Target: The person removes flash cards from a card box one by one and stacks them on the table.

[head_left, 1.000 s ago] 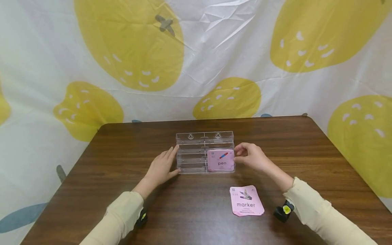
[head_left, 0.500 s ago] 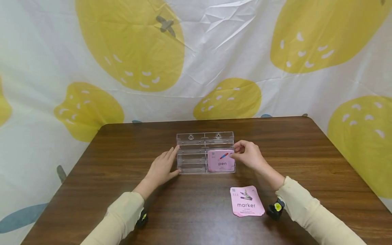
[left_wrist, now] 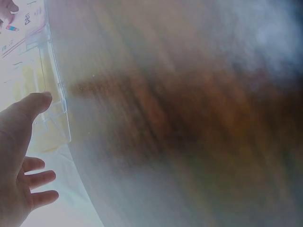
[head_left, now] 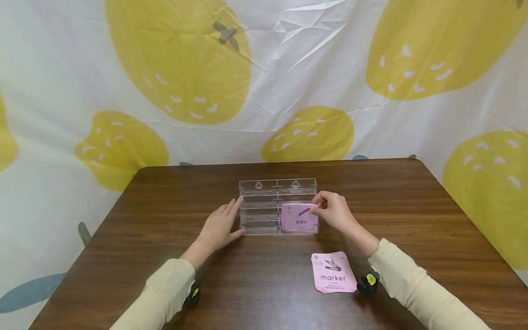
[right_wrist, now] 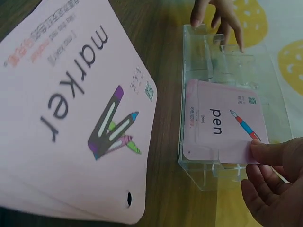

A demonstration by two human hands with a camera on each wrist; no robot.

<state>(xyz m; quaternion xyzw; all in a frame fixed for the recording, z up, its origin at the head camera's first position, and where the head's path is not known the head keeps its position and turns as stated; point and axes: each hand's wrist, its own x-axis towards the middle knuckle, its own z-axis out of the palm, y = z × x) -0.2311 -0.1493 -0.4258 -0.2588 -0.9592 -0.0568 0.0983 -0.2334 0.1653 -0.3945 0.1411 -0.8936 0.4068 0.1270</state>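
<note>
A clear plastic tiered card holder [head_left: 259, 214] with two columns stands on the table. In its lower right compartment sits a pink flashcard [head_left: 298, 220] reading "pen", with a red and blue pen drawn on it. My right hand [head_left: 336, 211] pinches this card's upper right corner between thumb and fingers; the right wrist view shows the thumb [right_wrist: 267, 152] on the card's face. My left hand [head_left: 217, 224] touches the holder's left side with its fingers extended. Nearer to me, a pink "marker" flashcard [head_left: 333, 272] lies on the table, apparently on top of others.
The brown wooden table [head_left: 165, 275] has its far edge close to a white curtain [head_left: 198, 142] printed with yellow lemons. A black wrist camera [head_left: 368, 283] on my right wrist sits just beside the "marker" card.
My right hand has moved left from beside the holder's right side onto the "pen" card's upper right corner. My left hand keeps its place at the holder's left side.
</note>
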